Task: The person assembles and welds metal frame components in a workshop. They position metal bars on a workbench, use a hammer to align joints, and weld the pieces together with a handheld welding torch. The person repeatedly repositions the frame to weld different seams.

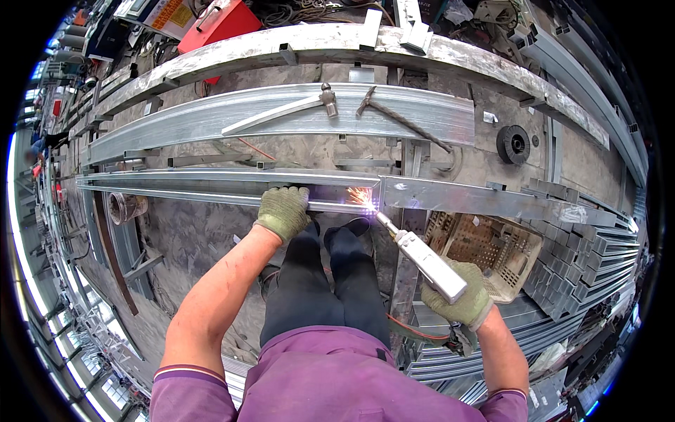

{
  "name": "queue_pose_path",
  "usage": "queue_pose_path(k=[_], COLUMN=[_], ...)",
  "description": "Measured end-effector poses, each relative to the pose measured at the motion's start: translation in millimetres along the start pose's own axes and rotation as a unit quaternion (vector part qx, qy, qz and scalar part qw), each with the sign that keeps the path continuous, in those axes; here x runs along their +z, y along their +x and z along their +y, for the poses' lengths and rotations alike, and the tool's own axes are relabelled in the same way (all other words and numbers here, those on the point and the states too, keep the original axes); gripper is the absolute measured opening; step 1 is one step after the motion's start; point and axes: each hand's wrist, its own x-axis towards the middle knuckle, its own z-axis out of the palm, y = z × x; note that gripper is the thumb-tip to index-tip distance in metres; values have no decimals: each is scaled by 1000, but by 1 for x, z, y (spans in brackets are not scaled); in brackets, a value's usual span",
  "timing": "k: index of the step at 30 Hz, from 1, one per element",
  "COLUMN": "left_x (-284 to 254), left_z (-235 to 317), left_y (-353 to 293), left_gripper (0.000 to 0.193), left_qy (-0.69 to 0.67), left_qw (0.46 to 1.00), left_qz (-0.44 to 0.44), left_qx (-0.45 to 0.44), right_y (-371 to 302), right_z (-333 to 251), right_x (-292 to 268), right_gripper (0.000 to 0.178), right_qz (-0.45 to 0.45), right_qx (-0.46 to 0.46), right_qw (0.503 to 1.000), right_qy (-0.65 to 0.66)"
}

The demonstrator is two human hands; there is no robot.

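Note:
My right hand (pixel 460 292), in a green work glove, is closed around a white, boxy handheld welding gun (pixel 430 266). The gun's nozzle touches or nearly touches a long galvanized steel channel (pixel 225 197), where orange sparks (pixel 361 197) and a violet glow flare up. Just right of the sparks, the channel meets a flat steel length (pixel 464 197) at a seam. My left hand (pixel 283 213), gloved too, grips the channel's near edge to the left of the sparks, its fingers curled over the rail. The glare hides the exact contact spot.
Beyond the channel, a wide steel profile (pixel 211 116) carries a hammer (pixel 328 100) and a pick-ended hammer (pixel 367 100). A black spool (pixel 513 144) lies at right. Near my right arm are a plastic crate (pixel 492 246) and stacked steel tubes (pixel 576 257). A bucket (pixel 126 207) stands at left.

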Motion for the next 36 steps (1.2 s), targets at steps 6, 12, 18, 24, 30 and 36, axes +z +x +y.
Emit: queue_pose_path(k=[6, 12, 18, 24, 30, 36], left_x=[2, 2, 6, 2, -3, -1], left_z=[-1, 0, -1, 1, 1, 1], left_y=[1, 1, 0, 2, 1, 0], left_gripper=[39, 36, 34, 39, 43, 41], left_qy=[-3, -15, -15, -1, 11, 12], left_qw=[1000, 1000, 999, 1000, 1000, 1000], left_qz=[0, 12, 43, -3, -15, -2], left_qx=[-1, -10, 4, -13, -7, 0], right_y=[0, 1, -1, -2, -3, -6], right_z=[4, 4, 2, 4, 4, 6], right_x=[3, 3, 2, 2, 1, 3], right_gripper=[23, 21, 21, 22, 24, 24], right_qz=[4, 1, 6, 0, 0, 1], right_qx=[-9, -5, 5, 7, 0, 16], right_qw=[1000, 998, 999, 999, 999, 999], right_qy=[-26, -58, -42, -44, -42, -46])
